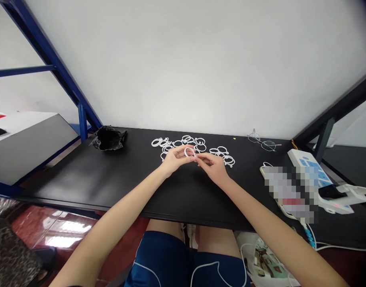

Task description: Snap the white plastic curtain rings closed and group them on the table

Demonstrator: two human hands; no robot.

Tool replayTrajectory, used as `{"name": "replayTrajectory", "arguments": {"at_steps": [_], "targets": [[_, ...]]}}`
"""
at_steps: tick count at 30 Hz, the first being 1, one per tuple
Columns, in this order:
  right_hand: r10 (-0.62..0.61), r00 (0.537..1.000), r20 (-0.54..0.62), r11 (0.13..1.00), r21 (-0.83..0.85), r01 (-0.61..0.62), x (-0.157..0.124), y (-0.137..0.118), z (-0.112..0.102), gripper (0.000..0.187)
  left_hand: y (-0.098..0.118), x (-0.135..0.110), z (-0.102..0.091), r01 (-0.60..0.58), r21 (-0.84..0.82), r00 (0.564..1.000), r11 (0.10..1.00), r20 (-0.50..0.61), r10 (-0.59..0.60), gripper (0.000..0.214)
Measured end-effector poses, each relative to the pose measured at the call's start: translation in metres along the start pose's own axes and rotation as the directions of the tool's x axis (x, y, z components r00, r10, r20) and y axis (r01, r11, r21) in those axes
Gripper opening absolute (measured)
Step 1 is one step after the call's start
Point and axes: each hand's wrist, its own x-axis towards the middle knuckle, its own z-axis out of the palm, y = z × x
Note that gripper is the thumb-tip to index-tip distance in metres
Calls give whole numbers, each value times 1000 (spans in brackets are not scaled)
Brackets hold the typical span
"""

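Note:
Between my two hands, just above the black tabletop (183, 199), is a white plastic ring (186, 153). My left hand (177, 158) is closed on the ring's left side, thumb below and fingers behind. The fingertips of my right hand (213, 165) pinch its right edge, where a small part is mostly covered by the fingers. Several similar white rings with small knobs lie behind my hands in a loose group (187, 138). A few more rings (229, 160) lie just right of my right hand.
A crumpled black plastic bag (108, 138) stands open at the back left. Eyeglasses (269, 146) lie at the back right. Nearer on the right are a phone (262, 171) with a blurred screen, a white power strip (302, 157) and cables. A wall (185, 79) rises behind the table.

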Motion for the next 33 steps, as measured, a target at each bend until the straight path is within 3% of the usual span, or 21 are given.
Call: {"name": "replayTrajectory", "arguments": {"at_steps": [9,28,33], "targets": [[-39,998,-45,999,17,40,0,-4,-1,19,0,0,-1,9,-8,1000,1000,5,-9,53],[27,1000,-16,998,63,-26,-1,-8,-1,20,-2,-2,-2,-1,-12,1000,1000,8,1,45],[-31,998,-61,999,-20,29,0,-6,-2,18,-2,0,-2,8,-17,999,1000,35,-8,47]]}}
